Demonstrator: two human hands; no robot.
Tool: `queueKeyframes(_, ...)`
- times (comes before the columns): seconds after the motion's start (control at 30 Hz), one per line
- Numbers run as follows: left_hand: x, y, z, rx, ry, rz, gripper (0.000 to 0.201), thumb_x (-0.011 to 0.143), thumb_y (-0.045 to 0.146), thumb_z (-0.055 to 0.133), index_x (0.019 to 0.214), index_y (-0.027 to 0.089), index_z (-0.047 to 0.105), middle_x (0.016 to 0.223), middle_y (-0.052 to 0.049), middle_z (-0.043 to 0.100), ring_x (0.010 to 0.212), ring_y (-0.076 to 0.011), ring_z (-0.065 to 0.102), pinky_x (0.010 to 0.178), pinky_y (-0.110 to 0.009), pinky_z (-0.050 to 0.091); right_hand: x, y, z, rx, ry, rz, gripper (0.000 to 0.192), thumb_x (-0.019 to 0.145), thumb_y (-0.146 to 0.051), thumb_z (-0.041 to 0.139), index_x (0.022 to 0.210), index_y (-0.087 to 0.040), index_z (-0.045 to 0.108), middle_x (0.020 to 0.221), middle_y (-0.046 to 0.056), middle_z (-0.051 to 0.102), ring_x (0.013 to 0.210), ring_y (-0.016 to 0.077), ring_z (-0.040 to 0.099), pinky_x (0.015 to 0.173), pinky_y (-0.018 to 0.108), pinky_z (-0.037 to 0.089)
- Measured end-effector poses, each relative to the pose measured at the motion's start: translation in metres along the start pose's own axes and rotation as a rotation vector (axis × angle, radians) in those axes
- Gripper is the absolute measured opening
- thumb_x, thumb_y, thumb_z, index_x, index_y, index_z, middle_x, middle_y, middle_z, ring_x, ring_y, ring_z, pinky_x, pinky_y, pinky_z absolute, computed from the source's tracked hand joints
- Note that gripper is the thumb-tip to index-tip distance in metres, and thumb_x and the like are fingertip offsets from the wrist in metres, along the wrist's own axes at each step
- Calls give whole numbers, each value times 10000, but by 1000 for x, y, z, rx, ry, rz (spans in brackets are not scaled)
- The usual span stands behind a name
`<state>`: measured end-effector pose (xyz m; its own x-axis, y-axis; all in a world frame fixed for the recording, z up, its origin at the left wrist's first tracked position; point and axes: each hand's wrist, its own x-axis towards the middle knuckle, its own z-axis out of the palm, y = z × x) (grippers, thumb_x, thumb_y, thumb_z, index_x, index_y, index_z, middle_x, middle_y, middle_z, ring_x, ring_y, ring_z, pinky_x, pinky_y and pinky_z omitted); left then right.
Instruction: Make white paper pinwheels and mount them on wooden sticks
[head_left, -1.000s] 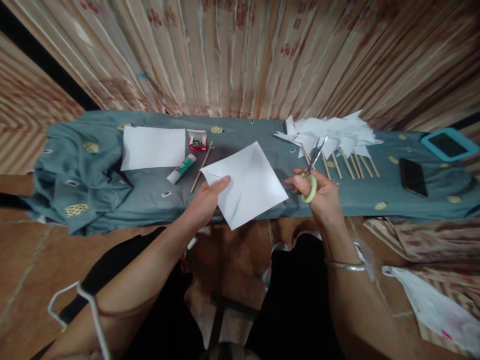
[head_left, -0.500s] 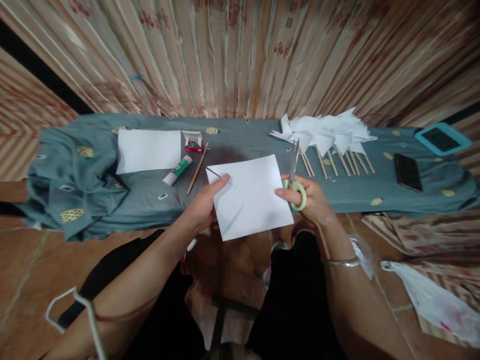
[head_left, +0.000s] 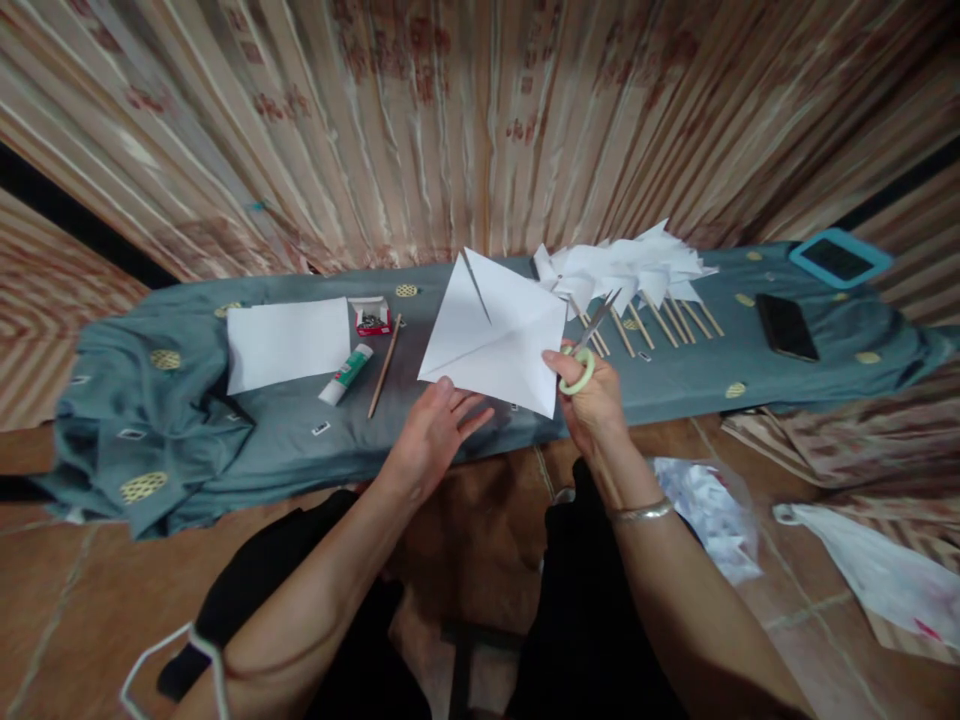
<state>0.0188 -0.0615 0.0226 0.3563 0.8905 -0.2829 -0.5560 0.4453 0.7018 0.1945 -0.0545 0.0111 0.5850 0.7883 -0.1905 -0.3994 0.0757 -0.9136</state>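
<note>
My right hand (head_left: 596, 395) is shut on green-handled scissors (head_left: 583, 352), whose blades point up and to the right. Its thumb also pinches the right corner of a creased white paper square (head_left: 495, 335), which is tilted up above the table with a short cut near its top corner. My left hand (head_left: 439, 425) is just under the paper's lower left edge, fingers spread. It holds nothing, and its thumb is close to the paper's corner.
The long table has a grey-green cloth (head_left: 225, 440). On it lie a white sheet (head_left: 289, 342), a glue stick (head_left: 345, 372), a red pin box (head_left: 372, 318), a wooden stick (head_left: 384, 352), several paper pinwheels (head_left: 630, 270), a black phone (head_left: 784, 327) and a blue-cased device (head_left: 840, 258). Plastic bags (head_left: 877, 570) lie on the floor.
The paper square has turned and risen toward the middle of the table. My left hand let go of its corner and opened. My right hand with the scissors now pinches its right corner.
</note>
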Motion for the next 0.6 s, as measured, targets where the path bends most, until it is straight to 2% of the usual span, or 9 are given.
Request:
queueKeyframes(0.07, 2, -2, 2, -14, 36, -21, 411, 692, 485, 789, 942, 182, 667, 1042, -101, 710, 1136, -304, 624, 999, -465, 485, -3, 4, 3, 4, -32, 12, 422, 407, -270, 885, 739, -206, 632, 647, -85, 622, 597, 98, 555, 628, 252, 459)
queueKeyframes(0.23, 7, -1, 8, -92, 119, -27, 324, 861, 406, 646, 1127, 221, 651, 1248, -90, 672, 1171, -276, 629, 1017, -464, 493, -11, 13, 7, 14, -148, 25, 400, 430, -284, 892, 732, -216, 639, 627, -86, 616, 557, 95, 522, 554, 235, 427)
queueKeyframes(0.37, 10, 2, 10, -123, 216, -12, 334, 947, 366, 523, 1225, 201, 605, 1318, -86, 647, 1200, -267, 619, 1011, -445, 512, -15, 15, 10, -11, -152, 37, 429, 416, -332, 898, 743, -219, 644, 638, -76, 623, 568, 104, 530, 573, 245, 441)
queueKeyframes(0.43, 10, 3, 9, -129, 245, -6, 333, 951, 345, 522, 1248, 209, 590, 1314, -56, 657, 1235, -271, 595, 1022, -436, 507, -17, 15, 11, -22, -161, 52, 446, 410, -346, 901, 747, -218, 638, 648, -72, 619, 574, 103, 529, 585, 248, 443)
queueKeyframes(0.6, 9, 7, 3, -115, 260, 10, 415, 841, 331, 687, 1244, 288, 598, 1221, 8, 715, 1291, -303, 547, 1028, -459, 500, -22, 12, 13, -142, -193, 24, 439, 461, -392, 876, 779, -218, 628, 640, -75, 571, 561, 90, 484, 568, 243, 416)
